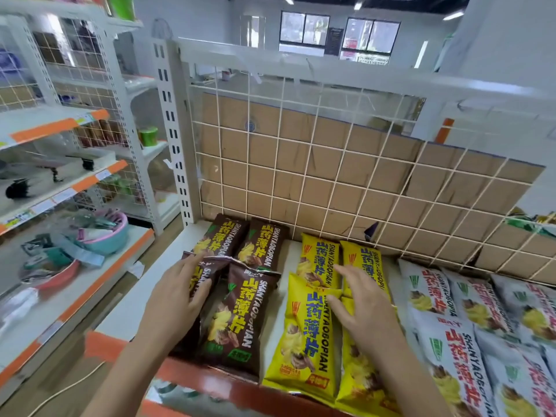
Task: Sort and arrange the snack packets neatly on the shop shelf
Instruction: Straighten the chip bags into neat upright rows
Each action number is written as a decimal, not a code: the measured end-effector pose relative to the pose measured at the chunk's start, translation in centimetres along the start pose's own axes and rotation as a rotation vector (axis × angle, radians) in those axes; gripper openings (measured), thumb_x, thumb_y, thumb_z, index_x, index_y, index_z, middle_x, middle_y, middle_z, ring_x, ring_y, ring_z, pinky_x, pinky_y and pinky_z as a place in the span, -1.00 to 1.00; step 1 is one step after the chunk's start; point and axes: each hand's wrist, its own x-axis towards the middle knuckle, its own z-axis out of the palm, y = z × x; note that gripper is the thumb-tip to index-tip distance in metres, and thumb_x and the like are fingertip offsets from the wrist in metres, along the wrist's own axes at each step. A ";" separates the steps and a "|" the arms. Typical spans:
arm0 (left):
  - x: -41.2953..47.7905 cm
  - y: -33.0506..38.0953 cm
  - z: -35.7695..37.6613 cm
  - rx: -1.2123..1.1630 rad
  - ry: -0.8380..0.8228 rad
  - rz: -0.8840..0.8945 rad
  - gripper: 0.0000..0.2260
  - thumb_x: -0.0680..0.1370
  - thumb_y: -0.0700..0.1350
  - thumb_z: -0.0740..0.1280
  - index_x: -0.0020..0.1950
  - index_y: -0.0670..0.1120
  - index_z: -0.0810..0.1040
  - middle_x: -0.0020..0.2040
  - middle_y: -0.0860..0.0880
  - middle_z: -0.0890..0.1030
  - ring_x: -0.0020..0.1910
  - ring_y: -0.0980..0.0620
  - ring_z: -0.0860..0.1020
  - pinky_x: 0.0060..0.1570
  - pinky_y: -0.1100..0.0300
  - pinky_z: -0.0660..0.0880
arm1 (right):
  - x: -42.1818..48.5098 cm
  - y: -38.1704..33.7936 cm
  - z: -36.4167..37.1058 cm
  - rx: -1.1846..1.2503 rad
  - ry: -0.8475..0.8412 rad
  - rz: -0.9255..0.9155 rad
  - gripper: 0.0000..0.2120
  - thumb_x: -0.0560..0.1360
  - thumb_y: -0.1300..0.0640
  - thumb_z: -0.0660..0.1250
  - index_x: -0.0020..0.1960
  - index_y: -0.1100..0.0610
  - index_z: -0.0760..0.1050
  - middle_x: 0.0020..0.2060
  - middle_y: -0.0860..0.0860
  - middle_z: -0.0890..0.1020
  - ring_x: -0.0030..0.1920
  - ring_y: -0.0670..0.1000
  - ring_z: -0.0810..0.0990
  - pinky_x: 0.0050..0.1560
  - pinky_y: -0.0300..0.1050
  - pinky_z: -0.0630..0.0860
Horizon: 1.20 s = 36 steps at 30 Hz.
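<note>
On the white shelf (192, 245): left hand (173, 299) flat, fingers spread over the brown packets (237, 314); right hand (362, 308) open, pressing the yellow packets (304, 335); white packets (469, 326) stacked rightward, before the wire grid (331, 176).

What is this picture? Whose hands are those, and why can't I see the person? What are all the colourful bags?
The camera sits on a person's head and looks down, so you see only their hands. They are tidying a shop shelf. The left hand rests on a brown snack packet. The right hand lies flat on the yellow packets, holding nothing. White packets lie to the right. Behind is a wire grid with cardboard behind it.
</note>
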 end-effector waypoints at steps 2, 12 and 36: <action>1.3 -0.1 -0.1 0.019 -0.002 0.036 -0.62 0.55 -0.04 0.28 0.36 -0.09 0.42 0.30 -0.08 0.49 0.29 -0.09 0.43 0.26 0.04 0.32 | 1.8 -0.8 0.5 -0.006 -0.027 -0.035 -0.43 0.42 -0.15 0.09 0.40 -0.03 0.29 0.35 -0.04 0.37 0.38 -0.01 0.31 0.37 -0.03 0.24; 6.8 -1.2 0.4 0.058 -0.104 0.014 -0.63 0.58 0.00 0.23 0.37 -0.05 0.40 0.30 -0.04 0.46 0.19 -0.03 0.47 0.15 0.12 0.36 | 10.1 -5.1 4.2 -0.070 -0.251 -0.151 -0.44 0.53 -0.11 0.20 0.47 0.00 0.14 0.42 0.02 0.24 0.40 0.06 0.23 0.38 -0.01 0.20; 16.2 -6.3 3.9 0.137 -0.671 0.538 -0.19 0.33 0.45 -0.07 0.52 0.14 0.00 0.55 0.07 -0.10 0.52 0.05 -0.18 0.45 0.03 -0.04 | 15.0 -11.1 13.0 -0.152 -0.242 0.318 -0.35 0.48 -0.10 0.26 0.49 -0.11 0.06 0.52 0.01 0.00 0.51 0.10 -0.09 0.46 0.06 0.08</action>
